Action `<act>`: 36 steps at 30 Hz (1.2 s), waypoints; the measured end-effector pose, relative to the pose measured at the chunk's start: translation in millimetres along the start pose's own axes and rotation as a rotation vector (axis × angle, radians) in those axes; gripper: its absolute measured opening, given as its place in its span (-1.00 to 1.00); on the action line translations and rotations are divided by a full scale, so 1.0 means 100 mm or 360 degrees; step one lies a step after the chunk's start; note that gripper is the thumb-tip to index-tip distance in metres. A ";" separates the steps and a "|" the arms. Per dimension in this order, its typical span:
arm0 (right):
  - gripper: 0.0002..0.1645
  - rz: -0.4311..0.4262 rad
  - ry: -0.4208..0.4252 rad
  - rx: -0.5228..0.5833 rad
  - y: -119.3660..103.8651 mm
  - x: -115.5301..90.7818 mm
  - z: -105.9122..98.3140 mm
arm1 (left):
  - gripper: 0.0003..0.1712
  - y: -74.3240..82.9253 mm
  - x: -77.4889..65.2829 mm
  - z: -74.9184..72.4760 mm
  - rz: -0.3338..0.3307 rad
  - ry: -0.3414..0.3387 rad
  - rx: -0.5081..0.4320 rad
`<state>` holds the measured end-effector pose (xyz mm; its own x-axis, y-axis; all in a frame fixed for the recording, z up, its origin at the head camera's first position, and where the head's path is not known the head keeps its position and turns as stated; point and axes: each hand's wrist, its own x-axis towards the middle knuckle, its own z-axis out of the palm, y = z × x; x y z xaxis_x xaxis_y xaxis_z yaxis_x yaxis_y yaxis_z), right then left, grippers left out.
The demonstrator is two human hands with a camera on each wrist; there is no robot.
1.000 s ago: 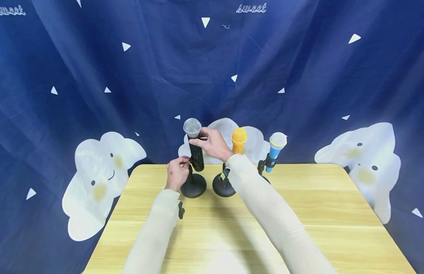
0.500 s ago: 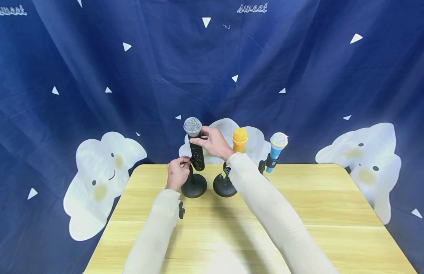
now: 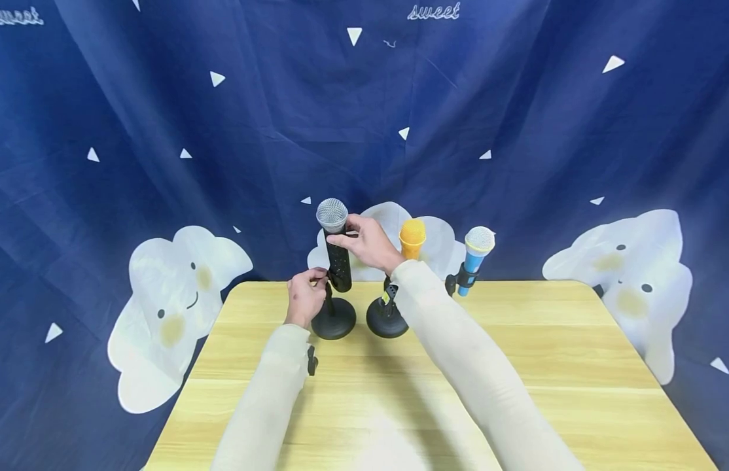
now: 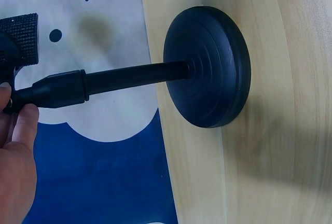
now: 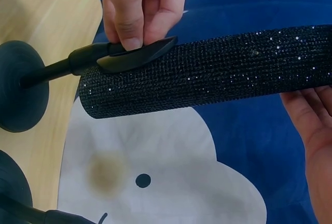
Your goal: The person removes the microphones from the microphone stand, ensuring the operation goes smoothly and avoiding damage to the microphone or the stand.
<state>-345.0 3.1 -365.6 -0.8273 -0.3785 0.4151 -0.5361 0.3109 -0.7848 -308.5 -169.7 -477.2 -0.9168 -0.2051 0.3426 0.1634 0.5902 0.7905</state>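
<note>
From above, the head view looks forward and down across the surface (image 3: 576, 366) to its far edge. Both wrist views, tipped sideways, look from close by, sharing one stand (image 4: 137, 77) near that edge and part of the black microphone (image 5: 207, 71).

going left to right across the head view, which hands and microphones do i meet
Left hand, black microphone with a silver head, right hand, orange microphone, blue microphone with a white head.

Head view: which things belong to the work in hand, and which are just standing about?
In the job: black microphone, held by the right hand; leftmost stand, held by the left hand.
Standing about: yellow microphone; blue microphone and its stand; middle stand.
</note>
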 end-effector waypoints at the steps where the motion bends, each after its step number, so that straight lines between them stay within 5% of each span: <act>1: -0.72 -0.0005 0.0000 -0.0007 0.00 0.01 0.00 | -0.86 0.00 0.00 0.00 -0.0001 0.0001 0.0002; 36: -0.66 0.0008 -0.0108 0.0053 -0.07 0.06 -0.08 | -0.87 0.01 -0.01 -0.01 -0.0026 -0.0005 -0.0022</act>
<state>-348.0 5.6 -354.1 -0.8161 -0.4355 0.3799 -0.5251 0.2844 -0.8021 -307.4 -169.2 -476.1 -0.9204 -0.2122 0.3282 0.1535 0.5760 0.8029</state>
